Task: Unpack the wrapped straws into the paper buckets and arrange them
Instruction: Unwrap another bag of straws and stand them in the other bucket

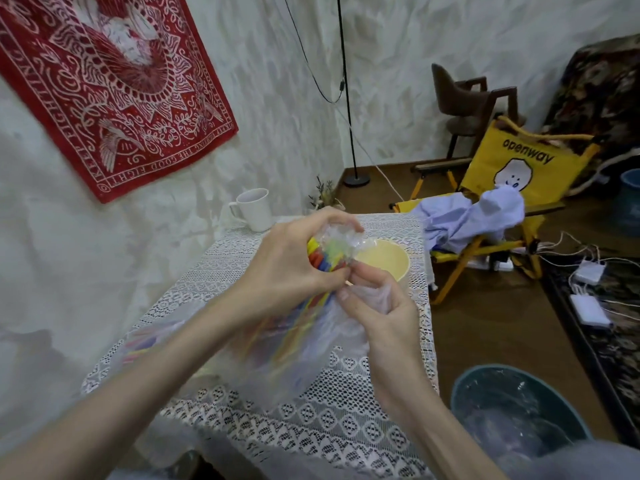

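Note:
A bundle of coloured straws [325, 258] in a clear plastic wrapper [277, 344] is held above the lace-covered table [311, 420]. My left hand [294, 261] is closed around the bundle's upper end. Just below and to the right, my right hand [381, 306] pinches the loose wrapper beside the straws. A pale yellow paper bucket [388, 259] stands upright behind my hands, partly hidden by them. More coloured straws in plastic [142, 344] lie blurred at the table's left, behind my left forearm.
A white mug [254, 209] stands at the table's far corner by the wall. A teal bin [512, 414] lined with plastic sits on the floor at the right. A yellow folding chair [502, 188] with a pale cloth, chargers and cables lie beyond.

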